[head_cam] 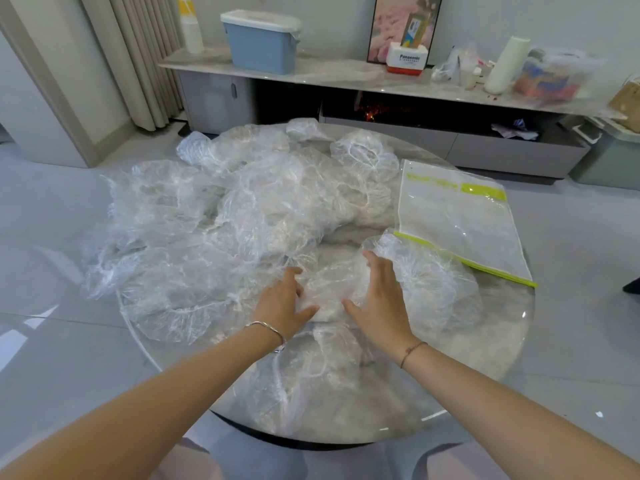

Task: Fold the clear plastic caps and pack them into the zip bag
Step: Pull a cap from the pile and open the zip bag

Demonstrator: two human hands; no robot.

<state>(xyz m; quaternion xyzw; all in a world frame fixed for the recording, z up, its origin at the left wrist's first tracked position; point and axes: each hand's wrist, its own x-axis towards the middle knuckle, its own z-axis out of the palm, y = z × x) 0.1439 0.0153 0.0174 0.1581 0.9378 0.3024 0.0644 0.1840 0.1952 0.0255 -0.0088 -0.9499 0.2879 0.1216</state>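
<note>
A heap of several crumpled clear plastic caps covers the left and middle of the round marble table. Between my hands lies a small folded wad of clear cap. My left hand rests against its left side, fingers fairly straight. My right hand lies flat against its right side, fingers straight. The clear zip bag with a green zip strip lies flat at the table's right, apart from both hands. One loose cap overlaps the bag's near edge.
Another cap lies by the table's near edge under my wrists. Behind the table stands a long low cabinet carrying a blue lidded bin, a small box and bags. Grey tiled floor surrounds the table.
</note>
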